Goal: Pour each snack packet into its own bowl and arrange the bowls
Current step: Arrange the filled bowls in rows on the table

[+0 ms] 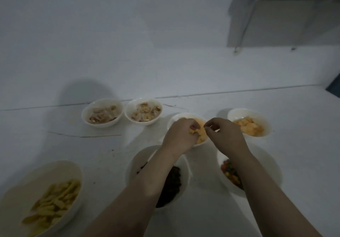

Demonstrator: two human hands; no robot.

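Observation:
Several white bowls stand on a white table. My left hand (pixel 181 135) is over the middle bowl of orange chips (pixel 175 119) and its fingers pinch a few chips. My right hand (pixel 223 134) hovers at that bowl's right side with curled fingers, and a small chip piece seems pinched at its fingertips. To the right sits a second bowl of orange chips (pixel 249 124). At the back stand two bowls of pale round crisps (pixel 102 112) (pixel 143 111). Under my forearms are a bowl of dark snack (pixel 173 181) and a bowl of coloured candies (pixel 230 172). A bowl of yellow sticks (pixel 42 196) is front left.
The white table (pixel 294 163) meets a white wall at the back. A dark shelf or furniture frame (pixel 276 15) stands at the upper right. A dark blue object (pixel 334 87) shows at the right edge. No snack packets are in view.

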